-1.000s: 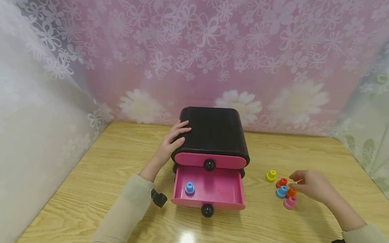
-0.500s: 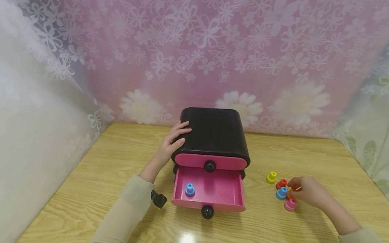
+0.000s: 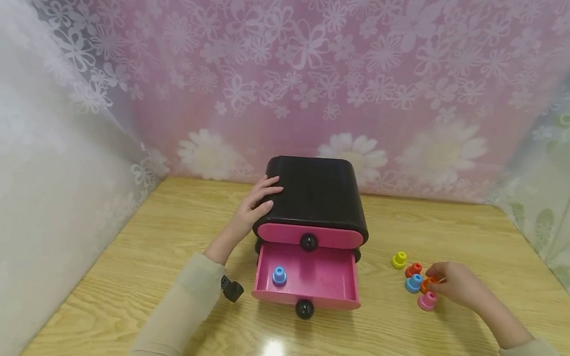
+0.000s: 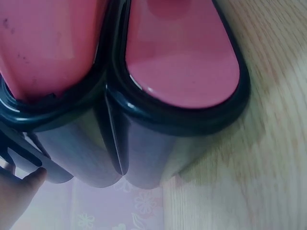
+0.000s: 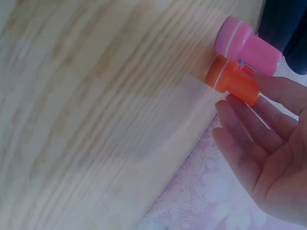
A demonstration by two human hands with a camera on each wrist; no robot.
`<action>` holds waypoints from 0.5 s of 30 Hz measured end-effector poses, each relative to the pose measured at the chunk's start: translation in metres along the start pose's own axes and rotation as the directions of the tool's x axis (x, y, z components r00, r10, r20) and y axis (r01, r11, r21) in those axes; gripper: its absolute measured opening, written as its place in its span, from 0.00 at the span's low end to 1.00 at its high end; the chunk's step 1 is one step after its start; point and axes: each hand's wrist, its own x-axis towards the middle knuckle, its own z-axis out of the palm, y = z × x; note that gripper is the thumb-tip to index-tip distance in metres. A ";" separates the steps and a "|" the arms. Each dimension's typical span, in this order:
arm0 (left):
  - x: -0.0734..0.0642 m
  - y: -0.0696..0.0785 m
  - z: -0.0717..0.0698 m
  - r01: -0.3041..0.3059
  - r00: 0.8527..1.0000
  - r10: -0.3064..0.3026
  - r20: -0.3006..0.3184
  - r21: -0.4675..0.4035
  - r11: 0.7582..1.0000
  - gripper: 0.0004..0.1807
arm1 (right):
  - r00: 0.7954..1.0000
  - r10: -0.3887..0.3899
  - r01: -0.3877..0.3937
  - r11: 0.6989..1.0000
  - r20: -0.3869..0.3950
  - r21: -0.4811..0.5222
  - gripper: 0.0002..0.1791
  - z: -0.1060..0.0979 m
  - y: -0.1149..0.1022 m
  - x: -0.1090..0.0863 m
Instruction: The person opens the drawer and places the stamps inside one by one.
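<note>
My left hand [image 3: 257, 199] rests on the left edge of a black cabinet [image 3: 316, 191], fingers over its top. The cabinet's lower pink drawer [image 3: 327, 277] is pulled out, and a blue stamper [image 3: 279, 277] stands inside it near the left. At the right, my right hand [image 3: 458, 284] pinches an orange stamper [image 5: 235, 81] by its narrow upper part between thumb and fingers. That stamper still stands on the table in the right wrist view. A pink stamper [image 3: 427, 301] is close beside it, along with a blue stamper [image 3: 414, 283] and a red stamper [image 3: 413, 270].
A yellow stamper [image 3: 399, 260] stands slightly apart behind the group. The upper pink drawer [image 3: 281, 233] is closed, with a black knob [image 3: 308, 242]. Another black knob [image 3: 304, 309] sticks out from the open drawer's front. Flowered cloth [image 3: 291, 90] hangs behind the wooden table [image 3: 182, 231].
My right hand has lowered a little and its thumb and fingers have come together on the orange stamper. The left hand stays on the cabinet.
</note>
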 end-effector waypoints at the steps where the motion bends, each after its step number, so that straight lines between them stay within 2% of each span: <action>1: 0.000 0.000 0.000 0.003 1.000 -0.003 0.000 0.001 1.000 0.18 | 1.000 0.002 -0.002 1.000 -0.004 -0.002 0.10 0.000 0.000 0.000; 8: 0.000 0.000 0.000 0.029 1.000 -0.029 -0.011 -0.004 1.000 0.19 | 0.999 -0.016 0.016 1.000 -0.043 -0.019 0.09 0.001 0.003 -0.001; 15: 0.000 0.001 0.001 0.020 1.000 -0.020 -0.009 -0.001 1.000 0.19 | 0.997 0.005 -0.005 1.000 -0.081 -0.001 0.11 -0.002 0.000 -0.008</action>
